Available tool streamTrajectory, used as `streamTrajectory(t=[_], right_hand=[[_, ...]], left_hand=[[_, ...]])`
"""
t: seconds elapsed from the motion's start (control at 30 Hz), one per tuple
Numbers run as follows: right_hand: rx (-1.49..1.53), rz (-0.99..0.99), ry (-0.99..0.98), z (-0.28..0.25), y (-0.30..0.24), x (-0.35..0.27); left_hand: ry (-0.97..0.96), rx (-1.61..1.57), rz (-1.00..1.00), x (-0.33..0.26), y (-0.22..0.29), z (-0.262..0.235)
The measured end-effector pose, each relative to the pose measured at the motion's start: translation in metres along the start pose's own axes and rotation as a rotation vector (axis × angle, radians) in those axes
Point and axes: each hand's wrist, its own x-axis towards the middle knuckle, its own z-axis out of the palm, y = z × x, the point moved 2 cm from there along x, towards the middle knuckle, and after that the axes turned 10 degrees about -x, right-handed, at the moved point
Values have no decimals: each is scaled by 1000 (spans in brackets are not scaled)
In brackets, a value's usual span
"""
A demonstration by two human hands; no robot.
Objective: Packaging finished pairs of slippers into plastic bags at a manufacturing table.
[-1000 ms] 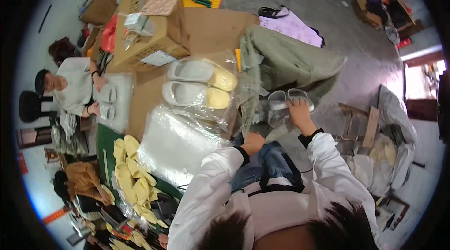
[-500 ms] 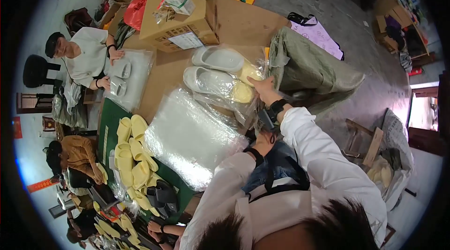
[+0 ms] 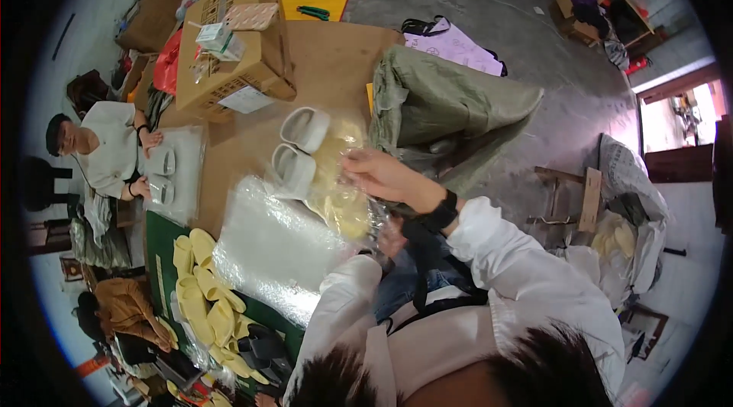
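Right hand: I see my right hand (image 3: 378, 172) closed on the top of a clear bag (image 3: 343, 193), fingers pinching the film.
Left hand: my left hand (image 3: 389, 239) sits under the bag's near end; I cannot tell if it grips or only props.
Bag contents: a yellow slipper (image 3: 343, 212) shows inside the bag.
Slippers outside: two white slippers (image 3: 294, 151) lie on the table (image 3: 336, 63), touching the bag's far side.
Progress: I judge one pair is being bagged, not yet sealed or set down.
Remaining: loose yellow slippers (image 3: 200, 285) lie on the green mat (image 3: 156, 235).
Bag stock: a stack of bags (image 3: 267, 247) lies beside the mat.
Other containers: a carton (image 3: 229, 48) and a green sack (image 3: 443, 105); contents hidden.
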Motion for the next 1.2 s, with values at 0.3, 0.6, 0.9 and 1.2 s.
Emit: streamTrajectory(t=[0.3,0.6,0.9,1.2], right_hand=[[-62,-346,272,-135,-56,-222],[-27,-485,524,-182,-51,-259],[348,-266,288,-92,-47,-176],[536,-499,365,-253,-10,-167]], left_hand=[[-189,373,34,9,12,-3],[-631,494,-270,3,24,-18],[-281,39,-116,-7,59,-19],[-730,630,-116,1,47,-26]])
